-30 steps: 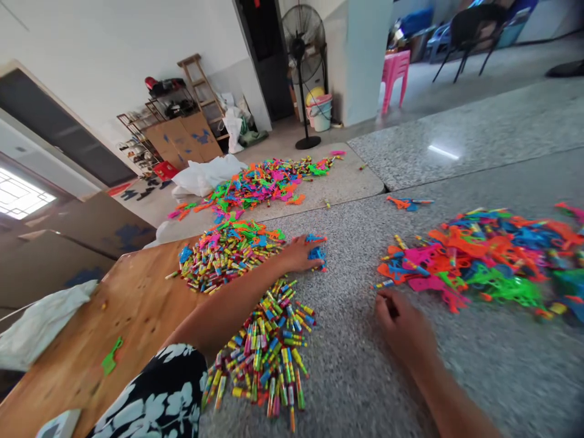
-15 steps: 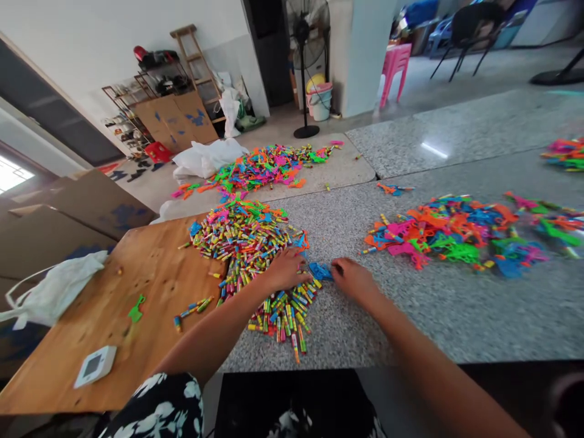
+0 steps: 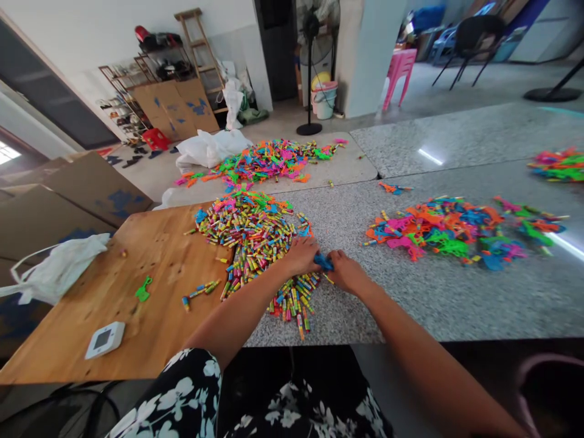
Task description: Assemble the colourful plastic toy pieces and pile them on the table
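Observation:
A blue plastic toy gun (image 3: 323,262) is between my two hands, over the grey speckled table. My left hand (image 3: 303,255) is closed at its left end, with the fingertips partly hidden. On the other end, the fingers of my right hand (image 3: 345,270) are pinched around it. A big heap of small multicoloured tubes (image 3: 255,234) spreads under and beside my left wrist. One yellow tube (image 3: 328,278) lies just below my right fingers. Whether my left fingers also hold a tube cannot be seen.
To the right lies a pile of toy guns (image 3: 438,228) in mixed colours. Another mixed heap (image 3: 269,159) is at the back, beside a white sack (image 3: 212,148). A wooden board (image 3: 168,243) on the left bears a green toy gun (image 3: 143,289) and a white digital timer (image 3: 105,339).
The blue toy gun has come up between both hands, which have closed together on it. My left hand has moved off the tubes toward it. The view has shifted slightly.

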Tool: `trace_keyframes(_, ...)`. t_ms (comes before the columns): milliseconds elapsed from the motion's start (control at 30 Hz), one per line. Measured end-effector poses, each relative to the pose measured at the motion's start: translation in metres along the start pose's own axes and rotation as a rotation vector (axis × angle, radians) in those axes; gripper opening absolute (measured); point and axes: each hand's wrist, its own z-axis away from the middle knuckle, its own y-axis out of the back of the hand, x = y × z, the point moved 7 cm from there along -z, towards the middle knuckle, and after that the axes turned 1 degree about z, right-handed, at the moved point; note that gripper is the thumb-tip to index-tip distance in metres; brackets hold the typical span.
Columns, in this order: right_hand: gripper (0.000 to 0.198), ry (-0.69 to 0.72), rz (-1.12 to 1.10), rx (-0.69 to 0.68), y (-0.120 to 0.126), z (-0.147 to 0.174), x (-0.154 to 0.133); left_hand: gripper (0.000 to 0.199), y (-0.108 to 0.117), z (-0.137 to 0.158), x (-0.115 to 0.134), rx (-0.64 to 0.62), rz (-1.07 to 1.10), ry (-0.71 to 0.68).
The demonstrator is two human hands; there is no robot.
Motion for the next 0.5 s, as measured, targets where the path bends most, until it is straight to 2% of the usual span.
trace_keyframes(67,0.028,0.074,-0.022,0.017,0.003,0.002,-0.003,0.058,0.001,0.001,0.005,0.015,0.025,-0.043)
trace_keyframes(133,0.024,0.133,-0.030,0.023,0.005,0.007,-0.005,0.045,-0.001,0.003,0.008,0.006,0.007,-0.066)
trace_keyframes(267,0.021,0.075,0.003,0.070,0.009,0.024,-0.008,0.029,-0.003,0.003,0.011,-0.026,-0.035,-0.053)
trace_keyframes(367,0.021,-0.005,0.078,0.059,0.004,0.038,-0.014,0.030,0.000,0.000,0.010,-0.028,-0.026,-0.047)
trace_keyframes(500,0.021,-0.071,0.065,0.047,-0.003,0.048,-0.017,0.052,0.008,-0.002,0.008,0.018,0.003,-0.044)
